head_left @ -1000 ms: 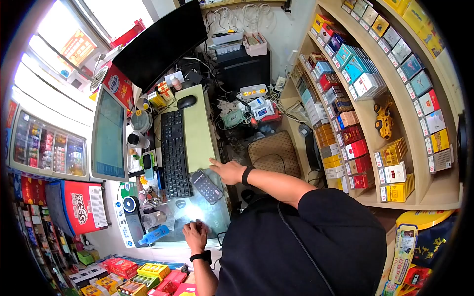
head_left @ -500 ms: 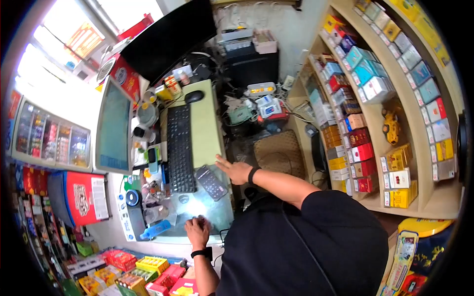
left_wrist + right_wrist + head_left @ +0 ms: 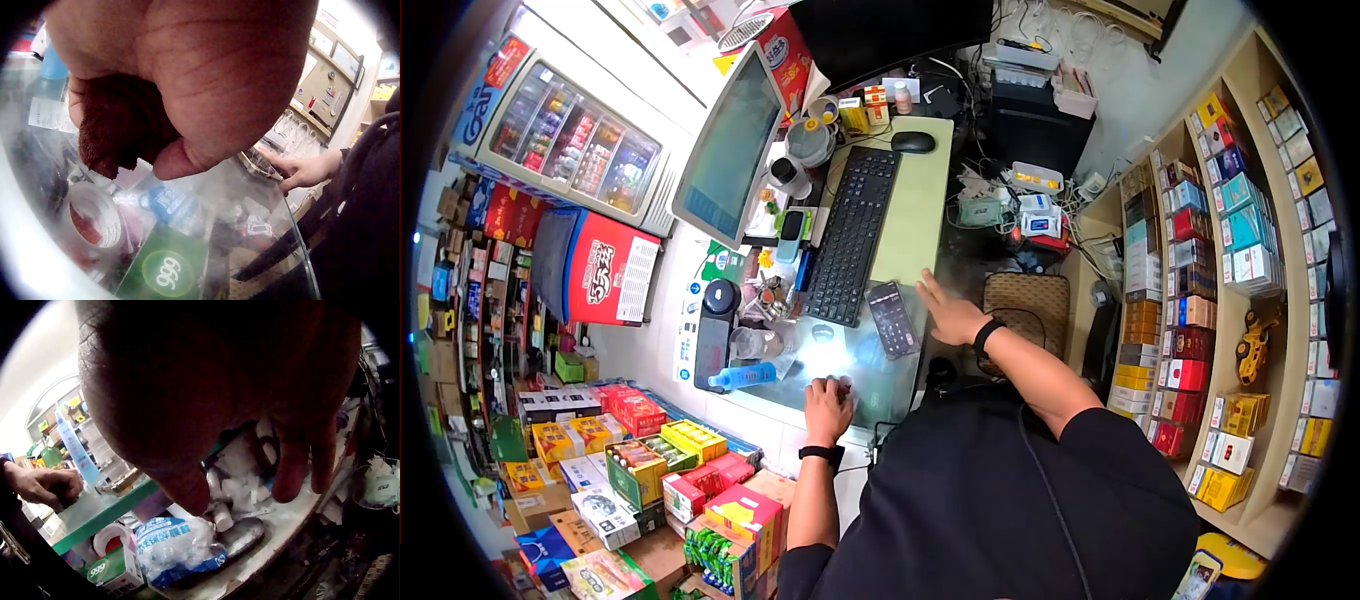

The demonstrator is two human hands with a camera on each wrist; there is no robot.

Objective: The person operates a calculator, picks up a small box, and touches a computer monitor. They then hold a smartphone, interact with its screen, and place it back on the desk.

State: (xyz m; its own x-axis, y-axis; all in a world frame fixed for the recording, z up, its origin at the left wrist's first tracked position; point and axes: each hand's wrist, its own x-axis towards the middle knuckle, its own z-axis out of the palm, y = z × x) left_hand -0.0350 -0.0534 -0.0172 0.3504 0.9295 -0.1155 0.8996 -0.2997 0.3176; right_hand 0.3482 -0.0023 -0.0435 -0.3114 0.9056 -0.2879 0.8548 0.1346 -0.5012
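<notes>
My left hand (image 3: 830,412) grips a bunched dark brown cloth (image 3: 125,128) with curled fingers, low over the glass desktop (image 3: 870,395). Most of the cloth lies hidden under the palm in the head view. At the desk's body-side edge, my right hand (image 3: 952,315) has its fingers stretched out and holds nothing. Just beside its fingertips lies a dark, flat handheld device (image 3: 892,320), rows of small marks on its face. A blue bottle (image 3: 743,376) lies on its side to the left of my left hand.
A black keyboard (image 3: 855,235) and mouse (image 3: 913,142) sit on a pale green mat (image 3: 920,220). Behind them stand a monitor (image 3: 730,150) and several jars. Boxed goods (image 3: 690,490) are stacked at lower left. A wooden shelf (image 3: 1200,470) lines the right, and a chair (image 3: 1030,305) stands under the desk's right side.
The head view has swung left and down, so the desk sits farther right and more stacked boxes show. Both hands keep nearly the same places relative to the desk.
</notes>
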